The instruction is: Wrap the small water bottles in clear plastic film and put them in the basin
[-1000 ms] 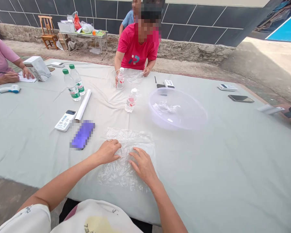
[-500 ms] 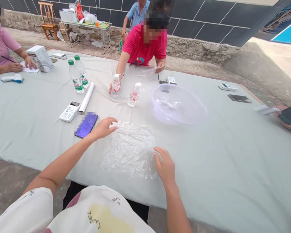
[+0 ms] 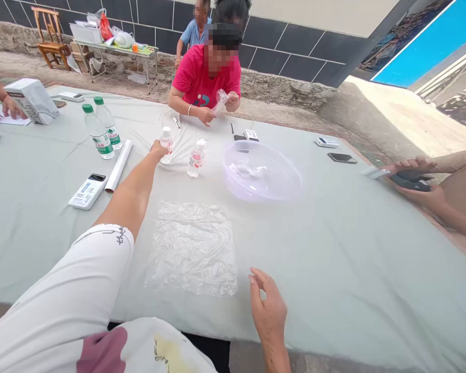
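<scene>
My left arm stretches across the table to a small clear bottle (image 3: 165,140) with a white cap, which stands upright. My left hand (image 3: 157,150) is closed around its lower left side; some fingers are hidden behind it. My right hand (image 3: 270,305) hovers near the table's front edge, empty, thumb and fingers apart. To its left a clear plastic bag (image 3: 192,248) lies flat and wrinkled, apart from both hands. A second small bottle (image 3: 196,159), with a red and white label, stands right of the first.
A translucent purple basin (image 3: 262,173) holds crumpled clear plastic. Two green-capped bottles (image 3: 101,140), a white roll (image 3: 118,166) and a white device (image 3: 88,191) are on the left. Across the table a person in a pink shirt (image 3: 202,72) handles clear plastic. Another person's hands (image 3: 419,173) are at the right.
My left hand has gone from beside the plastic bag forward to the small bottle. My right hand has drawn away from the bag. The person opposite has let go of that bottle.
</scene>
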Demonstrator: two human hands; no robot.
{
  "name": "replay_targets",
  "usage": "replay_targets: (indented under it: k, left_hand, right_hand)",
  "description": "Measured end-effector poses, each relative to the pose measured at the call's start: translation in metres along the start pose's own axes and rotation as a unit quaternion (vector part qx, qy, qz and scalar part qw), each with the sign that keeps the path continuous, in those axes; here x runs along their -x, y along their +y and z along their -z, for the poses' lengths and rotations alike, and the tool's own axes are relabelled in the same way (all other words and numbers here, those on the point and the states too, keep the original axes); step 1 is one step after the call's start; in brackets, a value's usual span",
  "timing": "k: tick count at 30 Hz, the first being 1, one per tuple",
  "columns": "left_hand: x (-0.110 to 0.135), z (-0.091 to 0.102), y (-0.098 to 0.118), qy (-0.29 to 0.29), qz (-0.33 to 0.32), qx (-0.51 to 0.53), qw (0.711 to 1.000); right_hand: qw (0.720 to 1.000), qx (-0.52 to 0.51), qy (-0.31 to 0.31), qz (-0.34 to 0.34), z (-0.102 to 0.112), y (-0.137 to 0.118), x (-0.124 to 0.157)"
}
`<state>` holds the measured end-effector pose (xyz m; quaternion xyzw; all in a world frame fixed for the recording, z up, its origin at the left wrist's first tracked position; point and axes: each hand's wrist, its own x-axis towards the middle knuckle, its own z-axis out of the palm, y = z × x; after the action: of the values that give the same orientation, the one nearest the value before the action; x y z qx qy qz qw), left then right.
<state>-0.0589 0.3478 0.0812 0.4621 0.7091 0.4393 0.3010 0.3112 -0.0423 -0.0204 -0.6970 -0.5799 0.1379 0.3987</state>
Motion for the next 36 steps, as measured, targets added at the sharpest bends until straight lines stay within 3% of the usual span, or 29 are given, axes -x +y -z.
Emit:
replay_targets:
  k: [5,11,14,17,20,22,25,29,31,33,36]
  left_hand:
    - [0.013,-0.003,-0.02,0.016,0.005,0.027,1.0]
    - [0.062,0.028,-0.037,-0.038,0.033,0.105,0.993]
    - [0.113,0.05,-0.039,-0.098,0.002,0.127,0.987]
    - [0.18,0.066,-0.039,-0.187,0.008,0.137,0.973]
    - [0.242,0.067,-0.047,-0.263,0.049,0.134,0.954]
    - [0.27,0.062,-0.056,-0.28,0.078,0.132,0.948]
    - [0.29,0.057,-0.069,-0.272,0.095,0.121,0.95]
    - [0.298,0.063,-0.085,-0.274,0.067,0.092,0.955]
    - [0.304,0.069,-0.093,-0.234,0.048,0.048,0.97]
    - [0.314,0.075,-0.103,-0.16,0.027,-0.061,0.985]
    - [0.332,0.081,-0.115,-0.099,-0.002,-0.273,0.957]
  right_hand:
    - [0.999,0.003,0.004,-0.043,0.007,0.008,0.014]
    - [1.0,-0.023,0.008,0.01,-0.003,-0.019,0.003]
    - [0.998,-0.058,-0.018,0.031,-0.018,-0.047,-0.01]
    - [0.989,-0.116,-0.089,0.035,-0.04,-0.082,-0.023]
    - [0.967,-0.15,-0.202,0.041,-0.067,-0.118,-0.031]
    - [0.955,-0.141,-0.259,0.043,-0.083,-0.137,-0.031]
    - [0.95,-0.104,-0.292,0.024,-0.099,-0.155,-0.025]
    - [0.954,-0.066,-0.293,0.005,-0.11,-0.164,-0.015]
    - [0.953,-0.044,-0.299,-0.009,-0.115,-0.166,-0.012]
    - [0.946,-0.015,-0.322,-0.026,-0.119,-0.167,-0.01]
    - [0.935,0.028,-0.353,-0.027,-0.122,-0.169,-0.007]
